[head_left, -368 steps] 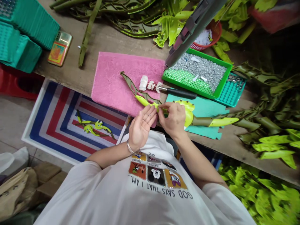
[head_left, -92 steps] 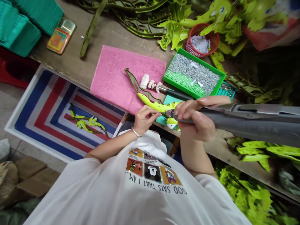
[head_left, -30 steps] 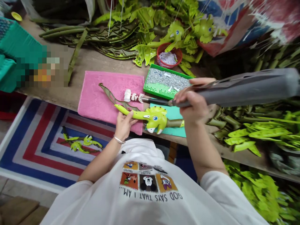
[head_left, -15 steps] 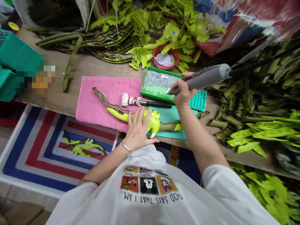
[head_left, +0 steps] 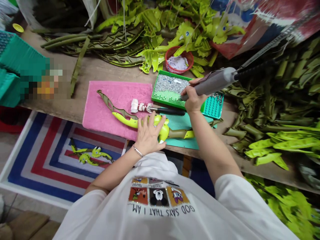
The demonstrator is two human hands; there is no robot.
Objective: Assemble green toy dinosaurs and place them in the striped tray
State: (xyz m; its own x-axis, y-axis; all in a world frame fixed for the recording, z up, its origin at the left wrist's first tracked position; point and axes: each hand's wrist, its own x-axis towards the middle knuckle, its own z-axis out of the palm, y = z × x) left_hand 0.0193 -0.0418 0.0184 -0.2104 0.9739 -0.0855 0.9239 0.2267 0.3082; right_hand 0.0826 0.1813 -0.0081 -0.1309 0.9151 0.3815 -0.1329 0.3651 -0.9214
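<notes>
The left hand [head_left: 147, 136], fingers spread, pressed the green plastic dinosaur [head_left: 163, 131] down to steady it across the front edge of the pink towel [head_left: 107, 100] and teal mat [head_left: 178, 123], while the right hand [head_left: 193, 100] pinched a grey corded wand [head_left: 212, 83], its tip over the green tray [head_left: 155, 87] of silver studs [head_left: 170, 83] on the wooden workbench [head_left: 85, 71], with green plastic parts [head_left: 150, 56] heaped behind.

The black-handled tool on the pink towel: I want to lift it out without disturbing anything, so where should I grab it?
Take the black handle from above, at its right end: it lies flat with nothing on it, while the opposite end carries white pieces resting on the pink towel.
</notes>
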